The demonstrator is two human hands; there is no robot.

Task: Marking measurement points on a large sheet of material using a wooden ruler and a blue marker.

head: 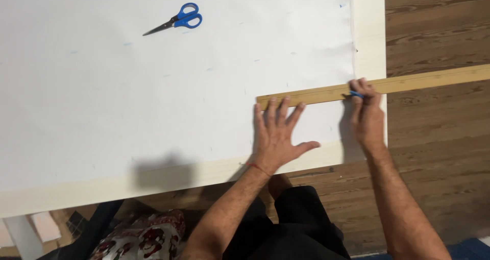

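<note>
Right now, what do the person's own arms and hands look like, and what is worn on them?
Both forearms are bare, with no sleeves in view, and show dark hair. The left hand has a thin red string around its wrist. The right hand shows no ring, watch or band that I can make out. No gloves on either hand. Dark clothing covers the lap below.

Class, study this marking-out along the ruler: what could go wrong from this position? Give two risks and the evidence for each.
1. The wooden ruler overhangs the table far to the right; only the left hand presses its near end, so it may pivot.
2. The right hand marks with a blue pen near the edge of the white sheet; the line may run off.
</note>
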